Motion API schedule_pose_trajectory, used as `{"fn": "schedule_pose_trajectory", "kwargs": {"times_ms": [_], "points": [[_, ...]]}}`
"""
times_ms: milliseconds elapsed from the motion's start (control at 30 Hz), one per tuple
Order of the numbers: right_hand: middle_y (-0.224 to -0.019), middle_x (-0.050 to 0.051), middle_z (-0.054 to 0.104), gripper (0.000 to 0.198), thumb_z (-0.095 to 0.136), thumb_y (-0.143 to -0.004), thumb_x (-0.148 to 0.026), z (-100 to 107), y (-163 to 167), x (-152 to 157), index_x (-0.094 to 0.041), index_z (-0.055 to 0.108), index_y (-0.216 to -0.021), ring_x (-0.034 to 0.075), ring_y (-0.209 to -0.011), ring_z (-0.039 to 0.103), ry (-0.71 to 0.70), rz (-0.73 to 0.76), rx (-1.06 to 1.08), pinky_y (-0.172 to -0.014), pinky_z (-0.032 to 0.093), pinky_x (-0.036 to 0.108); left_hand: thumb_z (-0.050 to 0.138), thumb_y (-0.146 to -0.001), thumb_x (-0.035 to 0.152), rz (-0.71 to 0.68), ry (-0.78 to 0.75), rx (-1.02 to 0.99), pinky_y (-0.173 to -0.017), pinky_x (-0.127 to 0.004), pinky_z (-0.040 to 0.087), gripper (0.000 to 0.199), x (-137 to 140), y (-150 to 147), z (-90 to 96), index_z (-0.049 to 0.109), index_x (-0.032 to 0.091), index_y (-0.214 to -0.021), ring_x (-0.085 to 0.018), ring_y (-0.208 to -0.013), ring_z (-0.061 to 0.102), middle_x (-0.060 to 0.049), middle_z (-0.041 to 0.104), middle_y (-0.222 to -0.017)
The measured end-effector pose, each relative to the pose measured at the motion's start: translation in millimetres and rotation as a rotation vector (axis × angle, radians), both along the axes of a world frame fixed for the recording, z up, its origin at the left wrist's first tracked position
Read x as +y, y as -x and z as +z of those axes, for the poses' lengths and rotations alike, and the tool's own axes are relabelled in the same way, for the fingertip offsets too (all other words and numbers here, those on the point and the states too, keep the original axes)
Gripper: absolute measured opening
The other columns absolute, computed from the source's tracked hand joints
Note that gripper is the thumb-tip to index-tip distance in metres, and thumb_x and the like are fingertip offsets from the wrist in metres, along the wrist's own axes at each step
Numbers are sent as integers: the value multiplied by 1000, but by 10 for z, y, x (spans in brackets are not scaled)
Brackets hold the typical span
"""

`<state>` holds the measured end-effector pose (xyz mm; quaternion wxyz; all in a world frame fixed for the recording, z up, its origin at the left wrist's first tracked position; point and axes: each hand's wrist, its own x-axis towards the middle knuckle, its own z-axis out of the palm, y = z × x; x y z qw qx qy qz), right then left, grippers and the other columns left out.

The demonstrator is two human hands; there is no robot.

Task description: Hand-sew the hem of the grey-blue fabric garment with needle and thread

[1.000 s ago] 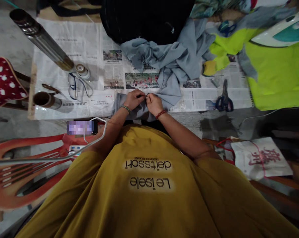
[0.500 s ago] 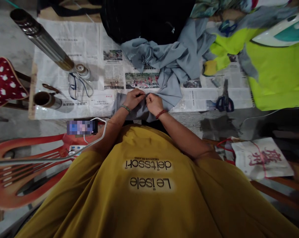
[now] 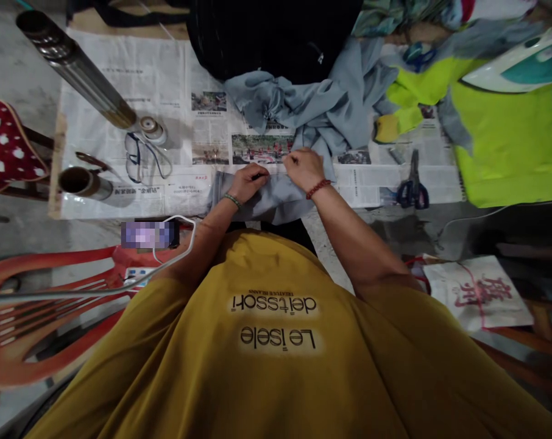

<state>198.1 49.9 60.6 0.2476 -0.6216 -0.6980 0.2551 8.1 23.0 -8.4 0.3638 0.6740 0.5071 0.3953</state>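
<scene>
Grey cloth (image 3: 276,198) lies bunched at the table's near edge and runs back toward a black bag. My left hand (image 3: 249,184), with a green bracelet at the wrist, is closed on this cloth, pinching a fold of it. Above the cloth and to the right, my right hand (image 3: 304,169) is raised with thumb and fingers pressed together. A red bead bracelet circles that wrist. Whatever the right fingers hold, if anything, is too small to make out. Dark-handled scissors (image 3: 413,189) lie on the newspaper to the right.
Newspaper (image 3: 166,140) covers the table. On the left stand a steel thermos (image 3: 81,73), its cup (image 3: 84,184), and eyeglasses (image 3: 141,158). A black bag (image 3: 271,42) sits at the back. An iron (image 3: 523,64) rests on a yellow-green garment (image 3: 509,140) at right.
My right hand has moved up and to the right, away from the left hand and the fold. My left hand stays almost in place on the cloth.
</scene>
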Motion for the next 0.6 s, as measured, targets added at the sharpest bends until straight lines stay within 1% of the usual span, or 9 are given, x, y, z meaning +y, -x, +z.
{"fn": "schedule_pose_trajectory", "kwargs": {"times_ms": [67,100,167,233,333,467,600], "points": [[-63,2,55,26,70,-88,-29,-98,79,103,-18,66,-65,21,-83,61,186,47,95,-80,48,34,66,-85,16,-5,-4,5,-90,-34,52,7,-4,5,0,70,22,-82,-18,-91,65,-3,71,-88],[-58,1,53,25,73,-85,-28,-141,119,130,-17,66,-63,19,-76,59,257,57,152,-75,48,32,66,-85,17,-7,-4,6,-90,-34,52,7,-6,8,-1,70,22,-82,-18,-91,65,-3,71,-88],[-54,-2,51,20,77,-80,-23,-194,181,137,-16,68,-64,15,-68,56,342,39,265,-70,46,29,66,-86,17,-8,-2,5,-90,-34,52,7,-7,13,-4,70,22,-83,-18,-91,65,-3,72,-90],[-55,-4,53,12,78,-77,-17,-204,212,107,-15,69,-68,12,-63,51,391,-3,353,-68,45,27,66,-86,18,-3,2,6,-90,-34,52,7,-8,15,-10,70,22,-84,-18,-90,65,-3,72,-91],[-61,-5,58,8,74,-77,-13,-199,217,61,-15,69,-72,9,-62,49,406,-59,440,-70,46,25,66,-85,17,20,-1,19,-89,-33,52,6,-11,3,-23,71,22,-85,-18,-91,65,-4,73,-90],[-64,-5,59,10,69,-76,-13,-266,224,51,-17,65,-68,9,-64,53,348,-143,501,-71,47,24,68,-82,17,41,-22,53,-90,-32,53,7,-12,-27,-50,72,20,-87,-19,-93,66,-5,74,-91],[-62,-6,58,12,68,-76,-15,-333,283,66,-19,60,-68,10,-63,56,339,-234,570,-67,48,22,65,-83,17,14,-23,73,-88,-31,54,8,-4,-43,-78,71,20,-81,-19,-90,68,-4,74,-87]]}}
